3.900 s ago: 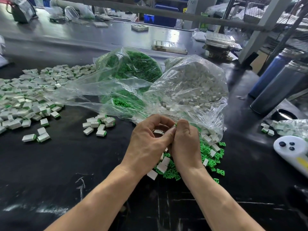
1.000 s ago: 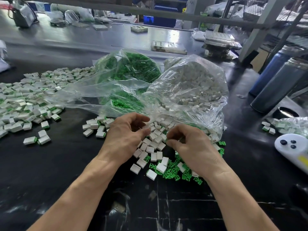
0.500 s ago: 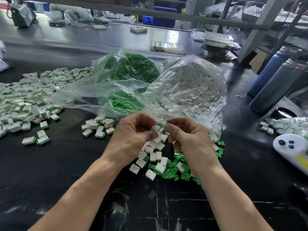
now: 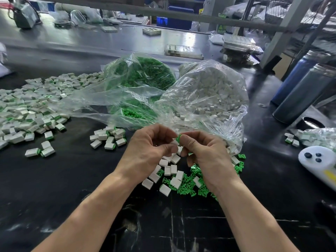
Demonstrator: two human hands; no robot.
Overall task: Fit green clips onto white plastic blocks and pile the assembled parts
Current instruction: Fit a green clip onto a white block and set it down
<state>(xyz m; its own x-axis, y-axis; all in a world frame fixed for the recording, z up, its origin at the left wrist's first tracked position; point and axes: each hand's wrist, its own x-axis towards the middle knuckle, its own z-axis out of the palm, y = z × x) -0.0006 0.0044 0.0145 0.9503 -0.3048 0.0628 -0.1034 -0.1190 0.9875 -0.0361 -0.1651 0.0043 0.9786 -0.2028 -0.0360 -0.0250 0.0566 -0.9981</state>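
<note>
While the big spread of assembled parts (image 4: 27, 110) sprawls across the far left of the black worktable (image 4: 54, 188), there's plainly a lot of finished work on the board: white blocks with green edges showing, heaped well apart from the hands. Moving in, a smaller pile of finished pieces (image 4: 108, 138) sits just left of the action, and a few strays (image 4: 40, 150) lie between the two. Now the centre: the left hand (image 4: 145, 153) has its fingers curled, pinching what looks like a white block (image 4: 176, 142), mostly hidden behind the fingertips, and the right hand (image 4: 205, 155) pinches a green clip (image 4: 179, 137) right against it, thumb and forefinger closed on it. The two parts are touching; whether the clip is seated, I can't tell. I'd call this the fitting step, mid-press. Under the hands, loose white blocks (image 4: 169, 171) and loose green clips (image 4: 189, 186) lie mixed on the table, waiting. Behind them, the bag of green clips (image 4: 145, 73) and, to its right, the bag of white blocks (image 4: 209, 93) both look well stocked, so by my reckoning there's far more to do than has been done. Far right, two tall bottles (image 4: 305, 88) and a white handheld device (image 4: 320, 166) sit out of play.
</note>
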